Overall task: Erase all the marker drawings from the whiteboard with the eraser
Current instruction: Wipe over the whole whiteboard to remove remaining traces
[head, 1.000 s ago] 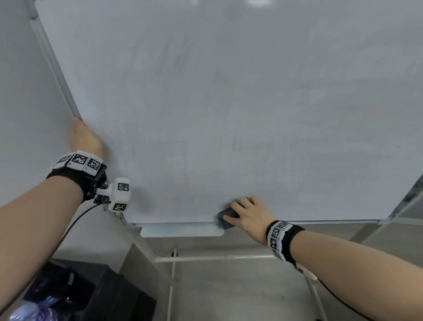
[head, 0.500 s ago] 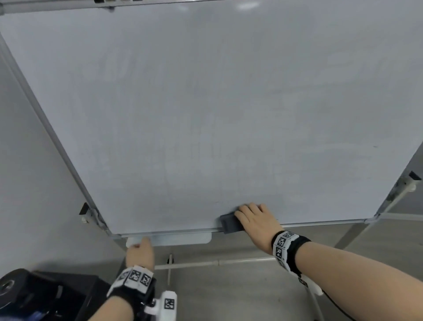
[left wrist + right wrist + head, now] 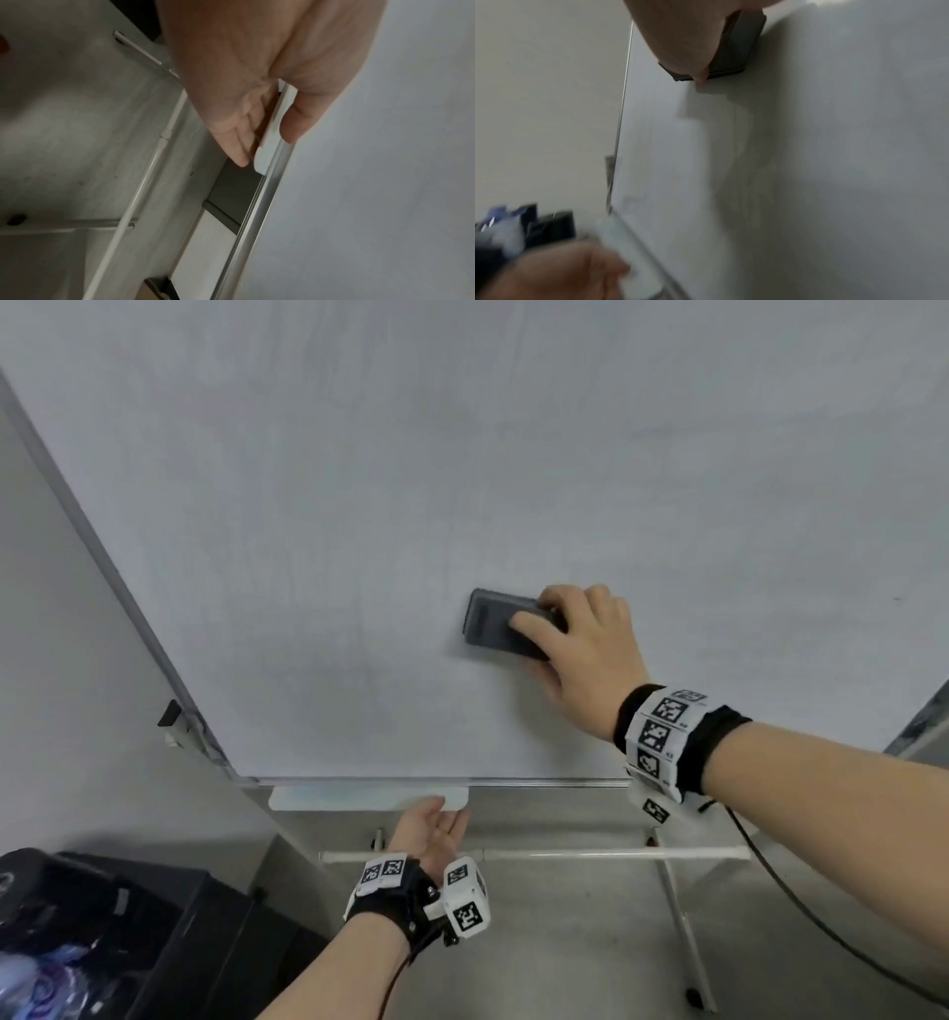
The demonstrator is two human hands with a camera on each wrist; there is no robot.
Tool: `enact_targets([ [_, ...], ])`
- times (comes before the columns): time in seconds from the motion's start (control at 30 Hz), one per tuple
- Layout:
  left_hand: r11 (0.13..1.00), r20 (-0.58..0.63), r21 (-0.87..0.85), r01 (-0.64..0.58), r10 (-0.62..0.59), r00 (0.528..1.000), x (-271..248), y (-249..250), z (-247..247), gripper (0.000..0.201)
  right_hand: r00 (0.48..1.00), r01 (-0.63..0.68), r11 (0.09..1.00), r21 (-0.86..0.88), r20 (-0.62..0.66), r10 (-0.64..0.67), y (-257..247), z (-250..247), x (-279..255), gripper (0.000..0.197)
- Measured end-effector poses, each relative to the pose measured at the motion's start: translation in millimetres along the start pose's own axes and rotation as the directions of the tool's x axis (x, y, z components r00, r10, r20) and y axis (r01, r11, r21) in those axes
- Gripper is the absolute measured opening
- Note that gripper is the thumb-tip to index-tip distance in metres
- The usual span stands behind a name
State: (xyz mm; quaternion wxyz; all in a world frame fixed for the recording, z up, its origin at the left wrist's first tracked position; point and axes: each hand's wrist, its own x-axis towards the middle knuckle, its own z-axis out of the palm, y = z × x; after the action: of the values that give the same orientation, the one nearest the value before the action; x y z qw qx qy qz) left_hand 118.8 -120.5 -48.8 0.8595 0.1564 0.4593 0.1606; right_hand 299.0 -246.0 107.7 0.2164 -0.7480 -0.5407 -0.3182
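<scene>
The whiteboard (image 3: pixel 359 505) fills most of the head view, tilted on its stand; I see only faint grey smears on it and a tiny dark speck far right. My right hand (image 3: pixel 575 644) grips the dark grey eraser (image 3: pixel 493 624) and presses it flat on the board, a little above the bottom edge; the eraser (image 3: pixel 736 46) also shows at the top of the right wrist view. My left hand (image 3: pixel 431 824) holds the white tray (image 3: pixel 328 799) under the bottom rail, thumb on top and fingers beneath the tray (image 3: pixel 272 130).
The stand's white crossbar (image 3: pixel 565 854) and leg (image 3: pixel 678 916) run below the board over a grey floor. A black box (image 3: pixel 102 942) with bluish items sits at lower left. A black clamp (image 3: pixel 169 713) sticks out of the board's left frame. A cable (image 3: pixel 821 922) trails from my right wrist.
My right hand has slid the eraser up from the bottom rail onto the board. My left hand has left the board's left frame, dropped down and taken hold of the tray's right end.
</scene>
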Motion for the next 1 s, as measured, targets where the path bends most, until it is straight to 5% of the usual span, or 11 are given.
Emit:
enact_targets([
  [0.13,0.991,-0.009,-0.085,0.106,-0.107,0.994,5.4,-1.1,10.2,0.027,0.999,0.038,0.999,0.002,-0.033,-0.038,-5.7,10.2,-5.1,0.044],
  [0.27,0.975,0.032,-0.155,0.161,-0.157,0.987,10.9,-3.8,9.9,0.025,0.946,0.19,0.982,-0.006,0.27,-0.181,-32.1,63.3,-87.3,0.043],
  [0.5,0.989,-0.024,-0.148,0.009,-0.013,1.0,34.5,-5.0,6.2,0.014,0.866,0.039,0.989,-0.141,0.499,0.037,28.2,42.7,-197.2,0.061],
  [0.67,0.99,-0.024,-0.141,-0.01,0.007,1.0,39.2,-8.9,8.9,0.014,0.858,-0.163,0.954,-0.254,0.44,0.264,90.6,2.3,-230.9,0.067],
  [0.9,0.993,-0.033,-0.116,-0.023,0.019,0.999,47.7,-2.8,3.9,0.013,0.979,-0.154,0.988,-0.028,0.134,0.156,54.0,21.9,-154.6,0.06],
  [1.0,0.994,-0.053,-0.102,-0.028,0.023,0.998,48.9,-4.0,5.4,0.013,0.981,-0.085,0.995,-0.052,0.169,0.093,59.7,23.4,-160.1,0.056],
])
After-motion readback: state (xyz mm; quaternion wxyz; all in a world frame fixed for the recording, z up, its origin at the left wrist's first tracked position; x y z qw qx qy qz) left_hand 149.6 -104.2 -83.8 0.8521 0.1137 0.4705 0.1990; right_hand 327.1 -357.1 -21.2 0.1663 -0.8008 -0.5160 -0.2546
